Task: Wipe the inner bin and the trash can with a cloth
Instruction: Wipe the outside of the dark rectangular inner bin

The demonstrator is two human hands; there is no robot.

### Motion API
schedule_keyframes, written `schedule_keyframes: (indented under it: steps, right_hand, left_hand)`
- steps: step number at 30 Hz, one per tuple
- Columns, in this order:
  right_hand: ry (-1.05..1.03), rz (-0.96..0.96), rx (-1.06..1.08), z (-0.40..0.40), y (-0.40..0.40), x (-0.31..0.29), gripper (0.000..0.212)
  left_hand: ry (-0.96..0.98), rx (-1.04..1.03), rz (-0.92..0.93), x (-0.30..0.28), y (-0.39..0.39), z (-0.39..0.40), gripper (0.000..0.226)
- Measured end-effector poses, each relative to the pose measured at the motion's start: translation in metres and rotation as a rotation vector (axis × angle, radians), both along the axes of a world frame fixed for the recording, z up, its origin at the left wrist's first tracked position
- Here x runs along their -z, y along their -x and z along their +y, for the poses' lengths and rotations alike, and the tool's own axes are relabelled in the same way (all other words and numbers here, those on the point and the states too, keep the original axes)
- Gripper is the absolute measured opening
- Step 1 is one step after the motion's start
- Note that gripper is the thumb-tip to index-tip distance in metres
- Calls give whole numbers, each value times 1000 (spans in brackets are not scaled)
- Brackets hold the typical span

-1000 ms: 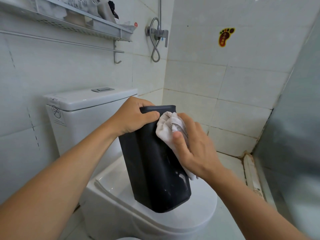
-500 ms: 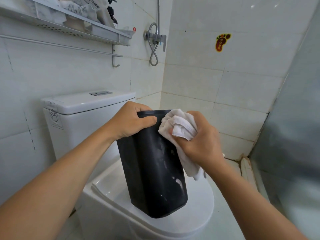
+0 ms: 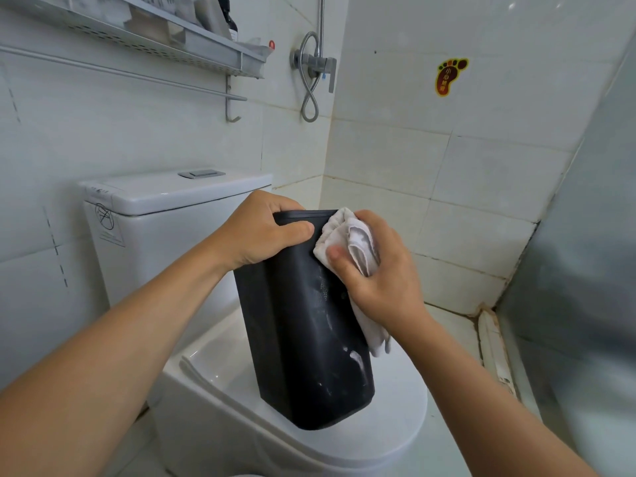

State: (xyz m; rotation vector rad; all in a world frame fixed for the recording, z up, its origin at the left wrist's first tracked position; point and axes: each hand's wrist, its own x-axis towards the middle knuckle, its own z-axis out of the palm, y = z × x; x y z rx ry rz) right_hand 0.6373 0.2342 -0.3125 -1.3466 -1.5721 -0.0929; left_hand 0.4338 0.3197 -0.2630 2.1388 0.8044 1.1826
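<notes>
A black inner bin [image 3: 306, 346] stands tilted on the closed toilet lid [image 3: 395, 428], its side streaked with pale smears. My left hand [image 3: 261, 235] grips the bin's top rim, thumb on the near face and fingers over the edge. My right hand [image 3: 375, 273] holds a bunched white cloth [image 3: 347, 239] and presses it against the upper right corner of the bin. A loose end of the cloth hangs down beside the bin's right side. The outer trash can is out of view.
The white toilet tank [image 3: 165, 208] stands behind the bin on the left. A wall shelf [image 3: 144, 39] with bottles and a towel bar hang above it. A shower valve and hose [image 3: 313, 70] sit in the corner. A frosted glass panel [image 3: 585, 270] closes the right side.
My right hand has slid the cloth up the bin's right side to the top corner. My left hand keeps its grip on the rim, and the bin has barely shifted.
</notes>
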Motion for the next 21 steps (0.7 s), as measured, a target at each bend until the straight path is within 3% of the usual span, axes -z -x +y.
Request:
schedule_keyframes:
  steps: [4,8,12,17,21]
  right_hand:
    - [-36,-92,-41,-15,-2,5,45]
    - [-33,-275,-100,-36,-7,24,49]
    - [5,-361,64,-32,-5,15,54]
    - [-3,-283,133,-46,26,30,73]
    - [42,-219,242,-40,28,31,60]
  left_hand:
    - [-8,-13,1,0,-2,0,16]
    - [-10,-15,21,0,-1,0,9]
    - [-15,-51,35,0,-2,0,27]
    - [-10,-59,29,1,1,0,25]
    - [-15,-53,33,1,-3,0,29]
